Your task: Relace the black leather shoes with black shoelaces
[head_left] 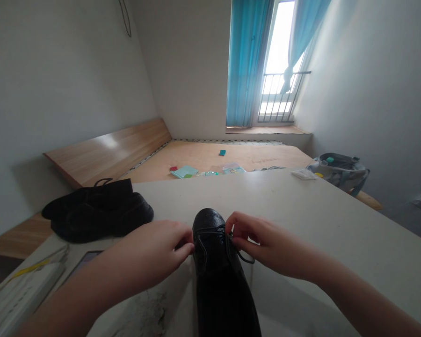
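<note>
A black leather lace-up shoe (210, 219) rests on the white table (266, 192) in front of me, its toe pointing away. On the shoe's left side my left hand (171, 243) has its fingers curled in a pinch near the lace holes; what lies between the fingertips is hidden. At the right side, my right hand (250, 238) pinches the dark shoelace (246, 260), and a loop of it hangs beside the shoe below my fingers. More lace runs loosely over the shoe's tongue.
Another pair of black shoes (98, 210) sits at the table's left. A white box (28, 290) and a partly hidden flat device (84, 260) lie at the near left. Beyond is a bed board (196, 152) with small items; a grey bag (344, 171) stands at right.
</note>
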Motion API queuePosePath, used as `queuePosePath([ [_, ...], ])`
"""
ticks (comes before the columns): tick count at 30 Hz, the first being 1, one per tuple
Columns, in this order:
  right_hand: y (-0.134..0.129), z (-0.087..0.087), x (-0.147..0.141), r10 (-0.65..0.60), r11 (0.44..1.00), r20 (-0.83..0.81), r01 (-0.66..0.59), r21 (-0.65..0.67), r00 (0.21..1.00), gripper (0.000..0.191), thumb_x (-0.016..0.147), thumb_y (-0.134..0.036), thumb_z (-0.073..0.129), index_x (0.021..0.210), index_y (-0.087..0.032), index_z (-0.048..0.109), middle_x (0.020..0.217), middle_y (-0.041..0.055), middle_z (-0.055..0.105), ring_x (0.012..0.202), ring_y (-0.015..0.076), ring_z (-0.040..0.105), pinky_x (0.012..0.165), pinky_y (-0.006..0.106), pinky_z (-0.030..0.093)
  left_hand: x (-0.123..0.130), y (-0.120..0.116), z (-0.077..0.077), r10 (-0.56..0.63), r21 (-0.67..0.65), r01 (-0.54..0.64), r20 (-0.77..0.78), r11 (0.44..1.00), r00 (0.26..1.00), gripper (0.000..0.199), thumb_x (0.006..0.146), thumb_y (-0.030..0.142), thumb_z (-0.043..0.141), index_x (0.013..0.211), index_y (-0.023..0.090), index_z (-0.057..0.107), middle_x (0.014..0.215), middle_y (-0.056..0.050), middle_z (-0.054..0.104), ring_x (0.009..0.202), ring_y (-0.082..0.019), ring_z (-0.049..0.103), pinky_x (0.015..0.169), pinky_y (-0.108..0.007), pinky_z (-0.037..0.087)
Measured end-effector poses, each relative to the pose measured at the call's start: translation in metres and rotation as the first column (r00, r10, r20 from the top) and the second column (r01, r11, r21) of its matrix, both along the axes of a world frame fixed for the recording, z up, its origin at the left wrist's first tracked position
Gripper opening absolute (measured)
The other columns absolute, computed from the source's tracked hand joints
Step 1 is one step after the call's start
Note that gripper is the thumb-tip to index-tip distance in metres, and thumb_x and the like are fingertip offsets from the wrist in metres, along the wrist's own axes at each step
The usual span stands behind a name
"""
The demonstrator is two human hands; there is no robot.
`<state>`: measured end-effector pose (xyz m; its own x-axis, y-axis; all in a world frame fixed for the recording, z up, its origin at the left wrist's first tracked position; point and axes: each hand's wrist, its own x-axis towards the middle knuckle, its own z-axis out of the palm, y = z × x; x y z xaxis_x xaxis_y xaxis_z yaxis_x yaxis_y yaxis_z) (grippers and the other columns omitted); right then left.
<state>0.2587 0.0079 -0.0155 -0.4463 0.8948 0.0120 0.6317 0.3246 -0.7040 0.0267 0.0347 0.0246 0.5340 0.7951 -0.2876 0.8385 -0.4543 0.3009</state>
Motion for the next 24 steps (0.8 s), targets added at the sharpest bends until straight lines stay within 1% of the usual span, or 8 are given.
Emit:
queuePosePath([
  [4,-0.004,0.004,-0.006,-0.012,1.0,0.02,0.013,-0.017,1.0,0.02,0.095,-0.033,0.045,0.112,-0.026,0.053,0.076,-0.002,0.056,0.069,0.0144,0.051,0.062,0.027,0.038,0.003,-0.002,-0.005,0.04,0.014,-0.041,0.039,0.999,0.998,0.02,0.087,0.032,0.043,0.077,0.022,0.057,0.07,-0.003,0.068,0.065,-0.021,0.061,0.058,-0.029,0.035],
  [7,-0.009,0.007,-0.013,-0.035,0.999,0.071,0.033,0.018,0.997,0.029,0.087,-0.044,0.056,0.109,-0.024,0.056,0.08,0.0003,0.059,0.074,0.0175,0.055,0.066,0.03,0.039,0.003,-0.004,-0.01,0.05,0.03,-0.052,0.074,0.998,0.996,0.014,0.088,0.03,0.041,0.093,0.022,0.052,0.076,-0.003,0.068,0.069,-0.022,0.062,0.06,-0.029,0.038],
  [9,-0.012,0.009,-0.017,-0.067,0.995,0.105,0.059,0.076,0.992,0.027,0.082,-0.035,0.059,0.106,-0.023,0.058,0.08,0.001,0.061,0.075,0.0186,0.056,0.067,0.03,0.039,0.004,-0.004,-0.013,0.03,0.035,-0.033,0.079,0.999,0.996,0.016,0.09,0.029,0.037,0.097,0.022,0.05,0.081,-0.005,0.068,0.072,-0.023,0.062,0.062,-0.03,0.04],
  [13,-0.016,0.009,-0.022,-0.152,0.98,0.129,0.133,0.146,0.98,0.026,0.076,-0.014,0.049,0.098,-0.022,0.061,0.078,0.0014,0.066,0.074,0.0193,0.06,0.066,0.03,0.04,0.006,-0.007,-0.013,-0.021,0.033,0.018,0.092,0.999,0.996,0.02,0.092,0.026,0.033,0.096,0.023,0.052,0.084,-0.005,0.067,0.074,-0.023,0.062,0.064,-0.031,0.041],
  [16,-0.017,0.006,-0.024,-0.187,0.971,0.141,0.161,0.178,0.972,0.032,0.079,-0.012,0.044,0.102,-0.019,0.065,0.094,0.006,0.071,0.09,0.024,0.064,0.078,0.034,0.042,0.009,-0.01,-0.01,-0.06,0.038,0.057,0.076,0.998,0.995,0.027,0.092,0.025,0.029,0.093,0.023,0.056,0.086,-0.005,0.068,0.078,-0.023,0.063,0.068,-0.033,0.041],
  [18,-0.018,0.004,-0.025,-0.208,0.968,0.164,0.178,0.179,0.964,0.035,0.081,-0.011,0.043,0.106,-0.017,0.066,0.102,0.0085,0.071,0.097,0.0259,0.064,0.084,0.036,0.042,0.012,-0.014,-0.009,-0.043,0.077,0.039,0.046,0.996,0.998,0.032,0.094,0.03,0.026,0.092,0.022,0.058,0.089,-0.007,0.069,0.081,-0.025,0.064,0.07,-0.035,0.041],
  [21,-0.02,0.003,-0.029,-0.25,0.96,0.186,0.217,0.178,0.95,0.035,0.082,-0.008,0.042,0.106,-0.015,0.066,0.101,0.0088,0.072,0.096,0.0248,0.064,0.085,0.035,0.042,0.017,-0.019,-0.008,0.034,0.143,-0.035,0.011,0.989,0.999,0.03,0.089,0.044,0.037,0.09,0.022,0.058,0.084,-0.007,0.068,0.079,-0.028,0.063,0.067,-0.036,0.04],
  [24,-0.021,0.003,-0.03,-0.265,0.956,0.2,0.229,0.184,0.943,0.033,0.08,-0.006,0.044,0.1,-0.016,0.067,0.093,0.0068,0.072,0.089,0.0226,0.065,0.079,0.032,0.042,0.021,-0.023,-0.011,0.058,0.174,-0.057,-0.004,0.983,0.998,0.019,0.081,0.032,0.046,0.091,0.023,0.059,0.078,-0.005,0.068,0.076,-0.028,0.064,0.064,-0.036,0.039],
])
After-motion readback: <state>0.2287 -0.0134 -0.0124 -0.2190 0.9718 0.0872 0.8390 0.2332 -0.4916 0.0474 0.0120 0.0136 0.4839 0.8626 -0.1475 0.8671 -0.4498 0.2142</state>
